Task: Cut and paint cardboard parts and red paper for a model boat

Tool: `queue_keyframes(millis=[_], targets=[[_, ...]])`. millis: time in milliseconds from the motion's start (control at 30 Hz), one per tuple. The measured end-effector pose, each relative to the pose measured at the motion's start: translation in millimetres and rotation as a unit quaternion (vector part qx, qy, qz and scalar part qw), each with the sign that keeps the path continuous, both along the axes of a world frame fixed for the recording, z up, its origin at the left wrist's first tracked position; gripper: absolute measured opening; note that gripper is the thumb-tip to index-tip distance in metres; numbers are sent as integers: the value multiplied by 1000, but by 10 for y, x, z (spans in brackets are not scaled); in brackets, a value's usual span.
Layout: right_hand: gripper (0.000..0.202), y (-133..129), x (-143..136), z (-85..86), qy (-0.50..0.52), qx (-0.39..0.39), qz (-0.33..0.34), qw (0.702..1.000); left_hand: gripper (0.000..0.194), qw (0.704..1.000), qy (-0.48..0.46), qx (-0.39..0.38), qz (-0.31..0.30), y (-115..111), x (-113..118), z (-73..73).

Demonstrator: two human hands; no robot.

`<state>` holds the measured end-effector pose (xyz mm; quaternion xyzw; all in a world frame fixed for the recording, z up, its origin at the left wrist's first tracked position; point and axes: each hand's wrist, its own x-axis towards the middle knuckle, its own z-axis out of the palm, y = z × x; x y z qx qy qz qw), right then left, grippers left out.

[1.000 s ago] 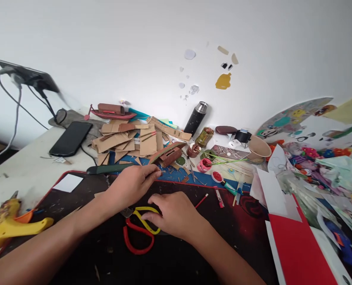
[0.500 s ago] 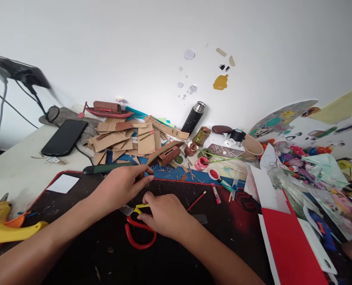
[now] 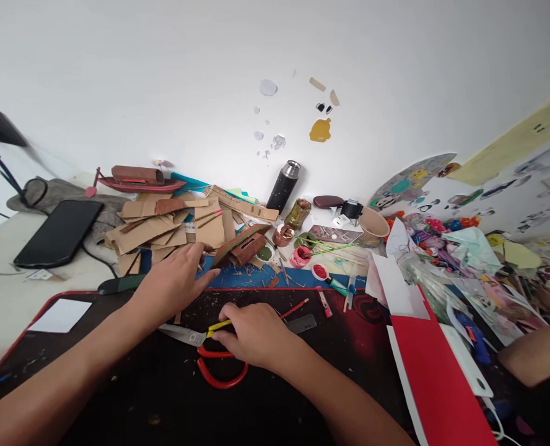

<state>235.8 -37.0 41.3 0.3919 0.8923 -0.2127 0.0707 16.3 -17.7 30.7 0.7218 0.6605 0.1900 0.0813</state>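
Note:
My left hand (image 3: 175, 282) is over the front of the cardboard scraps (image 3: 163, 226), thumb and fingers apart, with nothing visible in it. Its fingertips are near a brown and green model boat (image 3: 242, 246) with a rounded cabin; whether they touch anything I cannot tell. My right hand (image 3: 261, 334) is closed on the scissors (image 3: 220, 375), at the yellow part of a handle. The other handle, a red loop, shows below the hand. Their blades point left, low over the dark mat (image 3: 173, 396). A small tan strip (image 3: 178, 318) is beside the blades.
Behind are a red model boat (image 3: 140, 179), a black flask (image 3: 283, 186) and open paint pots (image 3: 300, 255) with brushes. A phone (image 3: 59, 232) and white card (image 3: 61, 314) are left. Red paper (image 3: 442, 371) is right, near another person's arm (image 3: 535, 353).
My left hand has moved left, off the brown boat's near end toward the cardboard, and its fingers have spread. The scissors have shifted slightly with my right hand. The view has turned right.

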Motion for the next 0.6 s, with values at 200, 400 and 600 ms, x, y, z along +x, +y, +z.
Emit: queue_keyframes(millis=[200, 400, 600], targets=[[25, 89, 6, -11, 83, 3, -41, 996, 35, 997, 55, -40, -20, 263, 121, -25], [19, 148, 183, -59, 158, 4, -45, 986, 40, 997, 5, -71, -31, 433, 85, -150], [18, 180, 225, -94, 189, 7, -57, 980, 38, 994, -34, -107, 0, 504, 107, -154]])
